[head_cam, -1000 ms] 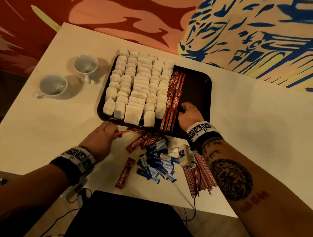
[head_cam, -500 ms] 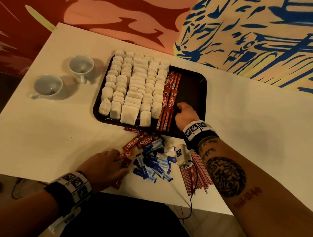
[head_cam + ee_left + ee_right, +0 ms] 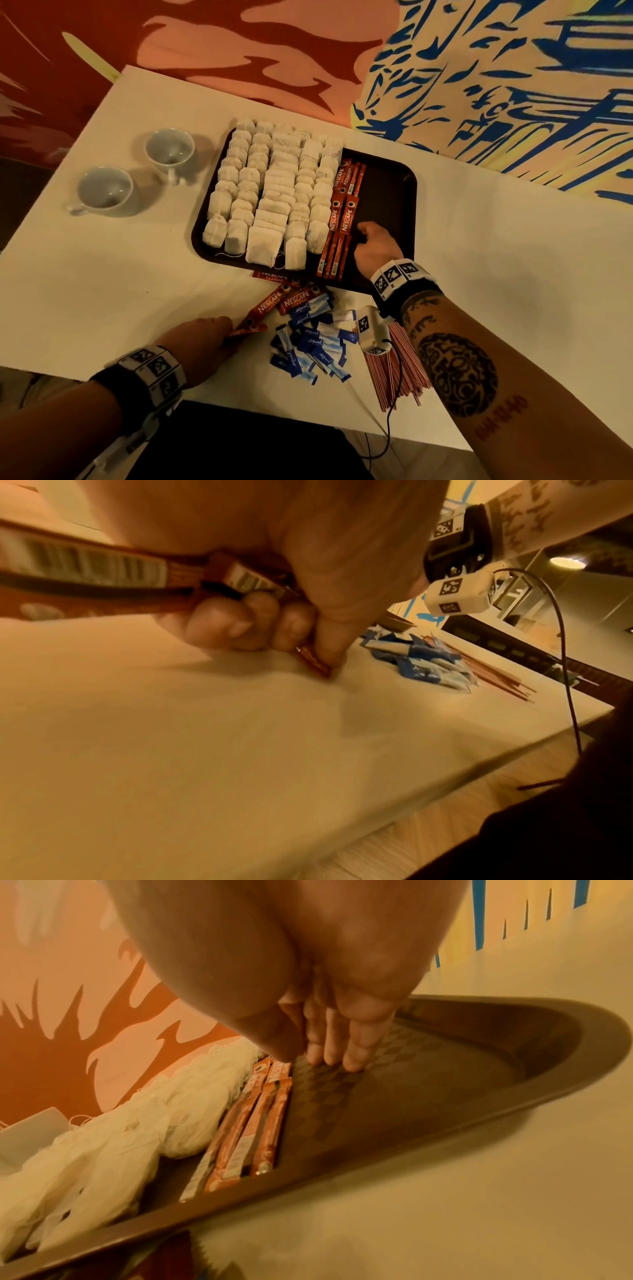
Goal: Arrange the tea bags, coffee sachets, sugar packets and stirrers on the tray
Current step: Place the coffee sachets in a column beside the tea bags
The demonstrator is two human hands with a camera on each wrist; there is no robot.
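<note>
On the white desk [image 3: 102, 281] a dark tray [image 3: 407, 205] sits with its left part filled by rows of tea bags [image 3: 274, 195], and beside them coffee sachets [image 3: 342, 216] lie packed side by side, their long axes running from the near rim to the far rim, probably so each kind keeps its own strip. The right hand [image 3: 375, 245] rests on the bare tray floor just beside that strip, its fingers [image 3: 352, 1053] fairly straight with the tips touching the floor, holding nothing; it looks placed to steady or square up the row. The left hand [image 3: 198, 339] is at the near edge of the desk, fingers curled round a few red sachets [image 3: 89, 569] whose long axis points out to its left in the wrist view, while its thumb pins another sachet [image 3: 248, 329] flat against the desk, likely gathering several for one trip. More loose sachets [image 3: 294, 301], a heap of blue sugar packets [image 3: 311, 342] and a fan of red stirrers [image 3: 397, 373] wait off the tray, near its front rim. Two cups [image 3: 137, 174] stand to the left.
</note>
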